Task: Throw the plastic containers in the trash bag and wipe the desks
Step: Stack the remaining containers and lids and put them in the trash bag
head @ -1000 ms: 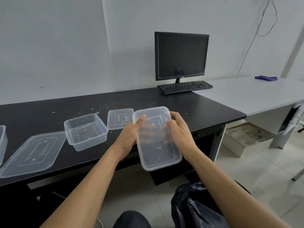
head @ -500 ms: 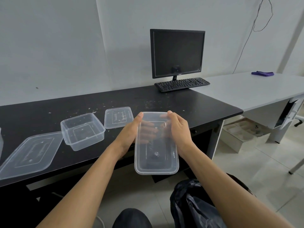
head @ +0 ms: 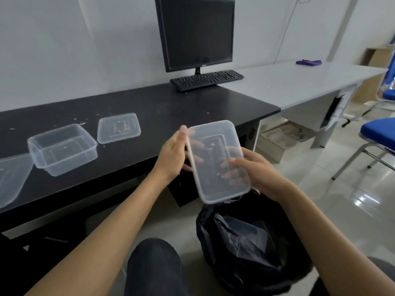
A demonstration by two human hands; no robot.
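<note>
A long black desk [head: 149,107] runs across the left and centre, its right end butted against a pale grey desk [head: 299,82]. On the floor in front of the black desk, a black trash bag [head: 245,242] stands with its mouth open, beside the person's knee [head: 154,263] in dark trousers. A dark monitor [head: 195,33] stands at the back, near where the two desks meet, with a black keyboard [head: 207,80] just in front of it. Blue chairs [head: 378,131] stand at the right edge.

The clear rectangular container [head: 215,159] is off the desk, held tilted in the air with its near end directly above the mouth of the bag. On the black desk sit a clear square container [head: 63,148], upright and open, a small clear lid [head: 118,127] just to its right, and a larger clear lid [head: 10,178] cut off by the left edge of the view.

The left hand [head: 171,157] grips the rectangular container's left long side, thumb along the rim and fingers showing through the plastic underneath. The right hand [head: 258,171] grips its lower right side, thumb on top and fingers curled beneath.

A purple cloth [head: 308,62] lies far back on the grey desk. Pale crumbs [head: 81,121] speckle the black desk behind the square container.
</note>
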